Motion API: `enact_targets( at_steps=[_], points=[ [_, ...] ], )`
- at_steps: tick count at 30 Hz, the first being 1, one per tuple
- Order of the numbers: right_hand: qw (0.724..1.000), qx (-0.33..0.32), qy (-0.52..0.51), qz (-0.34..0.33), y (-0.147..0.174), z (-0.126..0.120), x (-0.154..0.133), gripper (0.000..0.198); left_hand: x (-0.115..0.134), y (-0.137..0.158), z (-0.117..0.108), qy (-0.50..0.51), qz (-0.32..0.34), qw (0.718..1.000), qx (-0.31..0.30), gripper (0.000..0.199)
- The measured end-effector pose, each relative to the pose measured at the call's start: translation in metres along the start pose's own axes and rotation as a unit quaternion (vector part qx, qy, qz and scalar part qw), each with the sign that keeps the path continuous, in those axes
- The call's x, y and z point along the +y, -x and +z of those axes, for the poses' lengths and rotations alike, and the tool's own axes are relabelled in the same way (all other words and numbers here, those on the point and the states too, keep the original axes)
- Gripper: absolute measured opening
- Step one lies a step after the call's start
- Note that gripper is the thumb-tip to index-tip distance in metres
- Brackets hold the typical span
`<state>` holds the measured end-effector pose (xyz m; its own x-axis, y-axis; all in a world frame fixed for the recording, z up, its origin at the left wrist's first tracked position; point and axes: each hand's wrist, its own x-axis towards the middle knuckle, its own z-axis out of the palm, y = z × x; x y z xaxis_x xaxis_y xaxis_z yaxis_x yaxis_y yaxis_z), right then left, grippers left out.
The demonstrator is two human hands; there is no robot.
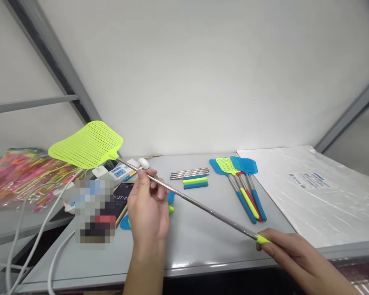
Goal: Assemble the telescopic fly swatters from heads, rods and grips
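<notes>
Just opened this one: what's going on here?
A person holds a swatter in both hands above a table. The left hand has the shaft nearer the head; the right hand grips the handle. More swatters lie partly overlapping on the table, with metal rods and coloured tubes to their left.

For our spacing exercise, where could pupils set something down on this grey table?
Bare: between the coloured sleeves and swatter bundle; front left, between the white cable and left forearm. Crowded: left, around phone and power strip.
</notes>
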<state>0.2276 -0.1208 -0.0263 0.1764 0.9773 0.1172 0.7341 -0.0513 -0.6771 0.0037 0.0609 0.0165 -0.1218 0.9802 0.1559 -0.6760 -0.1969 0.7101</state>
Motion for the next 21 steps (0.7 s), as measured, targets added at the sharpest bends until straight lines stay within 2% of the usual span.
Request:
enact_targets(
  at_steps=[2,4,5,8,11,14,16,18,21],
  points=[
    [1.0,-0.002,-0.002,-0.004,-0.004,-0.003,0.0,0.03,-0.015,0.02,0.007,-0.027,-0.043,0.998,-0.022,0.025],
    [1.0,-0.011,-0.01,-0.018,-0.009,-0.004,-0.003,0.034,-0.031,0.04,0.008,-0.057,-0.117,0.989,-0.07,0.03],
    [1.0,-0.012,-0.013,-0.025,-0.01,-0.005,-0.004,0.036,-0.037,0.047,0.007,-0.057,-0.124,0.988,-0.073,0.031],
    [0.999,-0.006,-0.012,-0.041,-0.009,-0.009,-0.006,0.041,-0.036,0.047,0.0,-0.047,-0.089,0.994,-0.037,0.027],
    [0.999,-0.005,-0.004,-0.047,-0.003,-0.016,-0.003,0.041,-0.009,0.027,-0.004,-0.018,-0.024,1.0,0.01,0.023],
    [0.999,-0.011,-0.001,-0.046,0.003,-0.023,0.002,0.037,0.025,0.01,-0.001,0.0,0.027,1.0,0.011,0.023],
    [0.999,-0.005,0.0,-0.046,0.006,-0.025,0.006,0.034,0.037,0.007,0.002,0.014,0.041,0.999,0.008,0.022],
    [0.999,0.009,0.003,-0.047,0.006,-0.025,0.01,0.031,0.038,0.01,0.005,0.026,0.043,0.999,0.017,0.022],
    [0.999,0.035,0.0,-0.039,0.004,-0.019,0.011,0.026,0.017,0.025,0.008,0.023,0.014,0.999,0.035,0.02]
  ],
)
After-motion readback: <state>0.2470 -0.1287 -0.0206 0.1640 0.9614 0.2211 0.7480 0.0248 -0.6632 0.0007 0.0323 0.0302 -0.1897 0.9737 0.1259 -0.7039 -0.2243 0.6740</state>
